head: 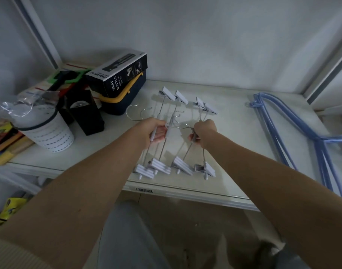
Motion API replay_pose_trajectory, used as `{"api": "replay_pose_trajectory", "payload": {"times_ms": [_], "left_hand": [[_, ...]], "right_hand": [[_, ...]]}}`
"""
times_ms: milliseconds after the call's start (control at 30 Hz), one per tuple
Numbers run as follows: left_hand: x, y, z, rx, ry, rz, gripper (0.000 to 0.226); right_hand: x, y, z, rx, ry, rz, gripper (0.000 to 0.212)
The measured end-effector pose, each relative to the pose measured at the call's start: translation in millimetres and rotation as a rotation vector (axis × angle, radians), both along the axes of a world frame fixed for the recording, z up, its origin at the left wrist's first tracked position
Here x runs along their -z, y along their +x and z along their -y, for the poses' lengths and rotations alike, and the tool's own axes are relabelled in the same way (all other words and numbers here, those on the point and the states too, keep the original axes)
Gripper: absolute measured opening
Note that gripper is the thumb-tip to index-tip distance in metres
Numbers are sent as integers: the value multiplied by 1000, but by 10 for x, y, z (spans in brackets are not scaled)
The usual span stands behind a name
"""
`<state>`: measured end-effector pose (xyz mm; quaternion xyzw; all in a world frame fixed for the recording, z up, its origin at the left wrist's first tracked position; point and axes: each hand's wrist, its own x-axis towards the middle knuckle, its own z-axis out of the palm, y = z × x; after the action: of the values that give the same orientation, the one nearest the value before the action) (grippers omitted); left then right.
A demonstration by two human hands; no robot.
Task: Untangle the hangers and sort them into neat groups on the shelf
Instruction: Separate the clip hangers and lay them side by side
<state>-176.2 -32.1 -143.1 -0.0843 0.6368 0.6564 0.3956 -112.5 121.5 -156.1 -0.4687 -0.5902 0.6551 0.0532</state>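
While the left hand (155,131) grips one bar and the right hand (203,133) another among the white metal clip hangers (174,133) on the white shelf (234,133), left of the blue wire hangers (294,136), untangling seems underway; next, drawing hooks apart.

bare forearms, cream ribbed sleeve (14,255), grey trousers (127,239)

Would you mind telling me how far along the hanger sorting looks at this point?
Done: the blue hangers lie grouped on the shelf's right side. In hand: the left hand and right hand each grip a bar among the white clip hangers mid-shelf. Left: these clip hangers overlap, hooks crossing, and need separating and aligning.
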Motion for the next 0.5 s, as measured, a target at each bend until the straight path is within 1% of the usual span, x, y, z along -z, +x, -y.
{"api": "replay_pose_trajectory", "payload": {"times_ms": [100, 167, 200, 300, 333, 400, 467, 500], "left_hand": [[0, -34, 41, -56, 24, -3, 11], [8, -62, 49, -71, 4, 4, 13], [19, -63, 42, -63, -20, 11, 14], [62, -21, -7, 27, -127, 4, 16], [78, -6, -25, 54, -161, -3, 15], [109, 1, -34, 69, -182, 0, 10], [96, 7, -15, 67, -182, 2, 9], [99, -4, -2, 54, -225, -34, 12]], "right_hand": [[29, 5, -38, 8, 59, 5, 23], [39, 9, -34, 4, 97, -25, 32], [45, 4, -16, -11, 87, -46, 33], [69, -35, 99, -152, 106, -23, 19], [74, -44, 136, -195, 148, 6, 17], [76, -55, 164, -233, 299, 67, 16], [81, -66, 143, -219, 406, 90, 16], [101, -72, 110, -197, 435, 86, 14]]}}
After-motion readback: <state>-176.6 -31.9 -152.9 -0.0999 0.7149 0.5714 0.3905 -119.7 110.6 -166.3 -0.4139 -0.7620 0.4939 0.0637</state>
